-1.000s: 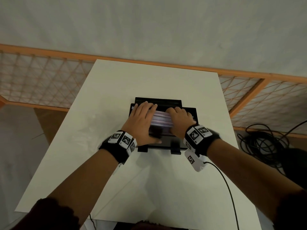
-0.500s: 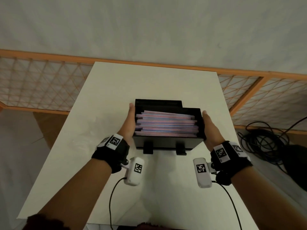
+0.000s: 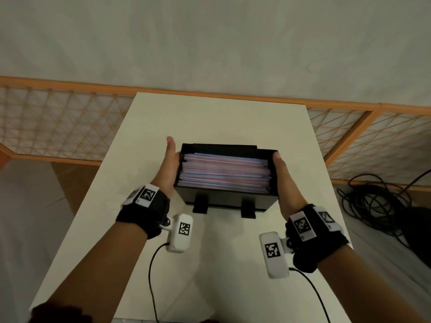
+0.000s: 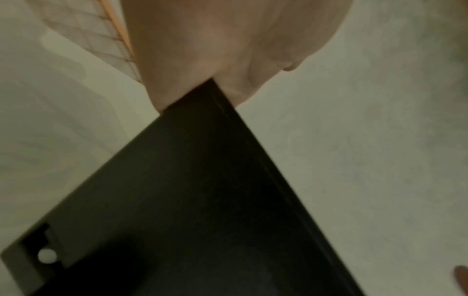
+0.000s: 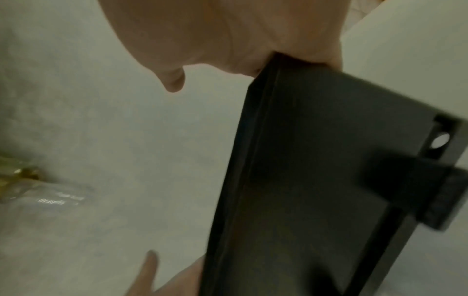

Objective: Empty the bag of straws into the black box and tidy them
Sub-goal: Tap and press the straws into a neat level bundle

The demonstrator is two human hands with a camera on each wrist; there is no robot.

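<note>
Pressing flat against the two ends of the black box [image 3: 225,198], the left hand [image 3: 168,170] and right hand [image 3: 285,183] hold it between straight, extended fingers, each grip uncurled. Pink-and-blue straws [image 3: 225,173] lie stacked lengthwise inside the box, which sits mid-way along the white table [image 3: 217,115].
</note>
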